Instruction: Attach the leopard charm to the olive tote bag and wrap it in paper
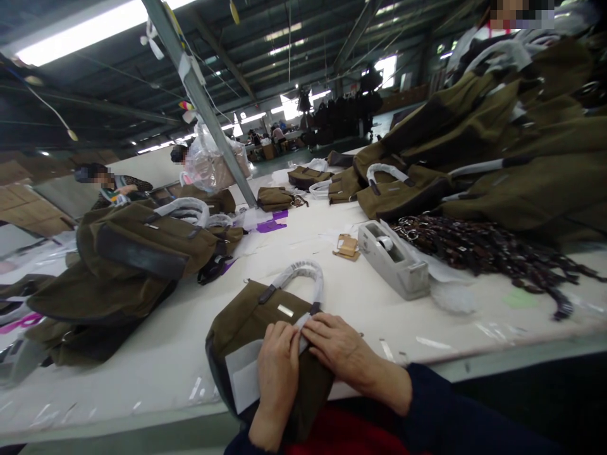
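Note:
An olive-green handbag point(246, 309) with dark trim lies at the table's near edge, partly over it. Its handle point(303, 268) is wrapped in white padding and arches away from me. A small metal plate point(285, 310) shines on its front. My left hand point(279, 360) and my right hand point(339, 347) meet on the bag, fingertips pinching a strip of white wrapping point(303, 325) near the handle's right base. Both hands have their fingers pressed together. A white sheet point(244, 373) lies on the bag beside my left hand, partly hidden by it.
A grey tape dispenser point(403, 272) stands right of the bag, before a heap of dark brown straps point(488, 246). Olive bags pile up at left point(137, 246) and right point(535, 151). A metal post point(213, 120) rises behind. Other people point(123, 184) work at left.

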`<state>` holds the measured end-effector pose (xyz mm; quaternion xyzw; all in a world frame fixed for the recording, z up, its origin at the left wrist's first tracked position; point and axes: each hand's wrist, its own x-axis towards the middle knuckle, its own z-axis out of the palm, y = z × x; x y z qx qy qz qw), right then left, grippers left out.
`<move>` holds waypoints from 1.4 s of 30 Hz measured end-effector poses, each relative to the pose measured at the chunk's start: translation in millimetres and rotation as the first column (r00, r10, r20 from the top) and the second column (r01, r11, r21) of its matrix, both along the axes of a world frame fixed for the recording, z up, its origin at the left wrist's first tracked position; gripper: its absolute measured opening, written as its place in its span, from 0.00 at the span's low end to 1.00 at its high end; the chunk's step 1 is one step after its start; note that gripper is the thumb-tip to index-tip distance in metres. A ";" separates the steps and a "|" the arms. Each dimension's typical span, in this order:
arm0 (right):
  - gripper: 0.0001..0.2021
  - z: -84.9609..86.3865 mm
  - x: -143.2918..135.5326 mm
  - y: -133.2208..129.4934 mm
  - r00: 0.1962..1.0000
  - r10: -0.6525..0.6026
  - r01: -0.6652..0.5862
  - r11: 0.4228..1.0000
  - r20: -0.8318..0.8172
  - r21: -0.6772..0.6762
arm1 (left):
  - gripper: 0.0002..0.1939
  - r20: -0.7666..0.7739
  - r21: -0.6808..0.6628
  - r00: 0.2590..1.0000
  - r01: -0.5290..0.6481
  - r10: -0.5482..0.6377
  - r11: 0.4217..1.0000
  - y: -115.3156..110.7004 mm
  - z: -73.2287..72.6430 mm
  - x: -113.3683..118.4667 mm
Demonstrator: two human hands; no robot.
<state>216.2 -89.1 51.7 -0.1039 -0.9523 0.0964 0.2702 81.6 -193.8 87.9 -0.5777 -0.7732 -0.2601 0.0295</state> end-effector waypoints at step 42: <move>0.13 45.2 48.8 20.1 0.991 0.014 -0.048 0.967 -0.136 -0.252 | 0.14 -0.240 -0.195 0.931 0.230 -0.274 0.953 -6.7 -6.1 -8.2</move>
